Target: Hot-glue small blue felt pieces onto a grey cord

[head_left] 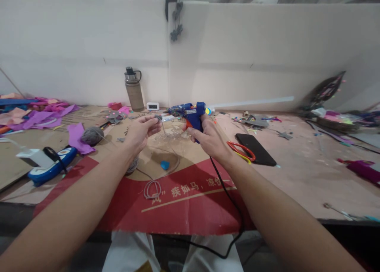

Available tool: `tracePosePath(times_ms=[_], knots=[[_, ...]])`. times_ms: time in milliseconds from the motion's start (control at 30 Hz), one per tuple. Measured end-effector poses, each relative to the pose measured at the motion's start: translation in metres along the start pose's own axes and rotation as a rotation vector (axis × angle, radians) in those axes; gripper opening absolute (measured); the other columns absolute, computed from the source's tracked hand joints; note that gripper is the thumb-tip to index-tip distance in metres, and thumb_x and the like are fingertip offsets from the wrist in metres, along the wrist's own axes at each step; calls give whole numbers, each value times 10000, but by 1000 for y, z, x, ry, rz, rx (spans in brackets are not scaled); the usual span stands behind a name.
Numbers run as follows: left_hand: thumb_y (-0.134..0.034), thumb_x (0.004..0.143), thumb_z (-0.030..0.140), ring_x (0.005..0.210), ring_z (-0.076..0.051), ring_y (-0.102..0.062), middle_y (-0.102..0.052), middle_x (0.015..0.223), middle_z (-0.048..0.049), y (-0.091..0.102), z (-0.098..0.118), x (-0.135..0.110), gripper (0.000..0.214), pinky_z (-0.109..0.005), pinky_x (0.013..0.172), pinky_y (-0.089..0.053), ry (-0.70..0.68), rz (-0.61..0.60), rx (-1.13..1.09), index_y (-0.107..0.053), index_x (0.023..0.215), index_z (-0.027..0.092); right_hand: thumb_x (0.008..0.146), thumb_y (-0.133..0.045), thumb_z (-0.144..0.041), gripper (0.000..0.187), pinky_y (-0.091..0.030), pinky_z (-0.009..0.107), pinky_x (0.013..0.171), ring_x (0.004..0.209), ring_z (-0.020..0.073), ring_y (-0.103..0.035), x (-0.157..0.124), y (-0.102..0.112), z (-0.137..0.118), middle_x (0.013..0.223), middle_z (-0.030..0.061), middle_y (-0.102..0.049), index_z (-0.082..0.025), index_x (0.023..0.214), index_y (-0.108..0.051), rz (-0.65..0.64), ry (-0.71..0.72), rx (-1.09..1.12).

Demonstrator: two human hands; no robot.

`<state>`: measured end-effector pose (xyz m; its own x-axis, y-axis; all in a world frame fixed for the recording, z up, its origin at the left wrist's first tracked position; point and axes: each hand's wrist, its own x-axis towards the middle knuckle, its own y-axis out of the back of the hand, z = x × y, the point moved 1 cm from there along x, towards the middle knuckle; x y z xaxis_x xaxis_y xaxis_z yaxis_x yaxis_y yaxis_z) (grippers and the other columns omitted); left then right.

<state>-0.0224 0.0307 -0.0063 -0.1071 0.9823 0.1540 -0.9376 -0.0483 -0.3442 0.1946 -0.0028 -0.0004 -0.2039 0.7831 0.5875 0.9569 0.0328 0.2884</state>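
By the right grip (209,136), wrapped around its handle, a blue glue gun (194,113) is held level, its nozzle turned toward the left grip (142,131). There, a small grey piece (158,117) is pinched between fingertips, just beside the nozzle. Glue application to that piece appears to be the step in hand; a steady pinch, a measured trigger squeeze and fingertips kept off the likely hot tip would be called for next. Nearer the body than both grips, looped grey yarn (145,189) is spread over a red printed sheet (192,216).
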Motion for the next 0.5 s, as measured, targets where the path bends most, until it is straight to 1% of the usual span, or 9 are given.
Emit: tracePosePath(times_ms=[100,200,267,367,467,500], knots=[[-695,740,159,678,-113,-672,-699,744,-38,1,-2,-1,51,-183,558,-491,36,33,49,-658,773,150,810,-565,-243,166,-507,367,739,784,171,-570,-1,-4,-1,936,33,-616,-218,972,-540,43,-19,9],[-713,735,189,748,-112,-690,-709,777,-25,-1,-1,-2,74,-129,449,-388,33,59,82,-660,783,169,821,-550,-270,235,-528,396,801,820,177,-597,-5,-16,-1,957,36,-616,-233,1047,-501,147,-77,180],[-721,734,200,793,-124,-701,-718,811,-26,-4,0,-3,86,-122,417,-347,26,52,67,-652,782,178,822,-545,-287,266,-531,412,853,872,184,-615,-8,-26,2,963,37,-617,-242,1073,-471,231,-116,300],[-704,748,172,845,-150,-711,-724,866,-33,-9,2,-7,74,-129,426,-377,12,10,-2,-637,778,177,825,-539,-309,287,-518,438,911,931,196,-631,-10,-39,13,986,48,-631,-244,1093,-463,295,-152,339],[-664,774,142,845,-162,-716,-716,883,-46,-14,3,-11,42,-140,445,-427,7,-62,-58,-626,771,161,851,-508,-333,324,-529,458,880,968,214,-641,-9,-48,27,1027,66,-648,-250,1158,-449,315,-172,264],[-657,779,140,837,-161,-717,-713,883,-51,-15,3,-12,38,-142,451,-439,9,-86,-66,-624,770,155,867,-484,-337,333,-540,457,852,966,217,-648,-7,-51,29,1034,72,-652,-251,1185,-431,311,-155,213]])
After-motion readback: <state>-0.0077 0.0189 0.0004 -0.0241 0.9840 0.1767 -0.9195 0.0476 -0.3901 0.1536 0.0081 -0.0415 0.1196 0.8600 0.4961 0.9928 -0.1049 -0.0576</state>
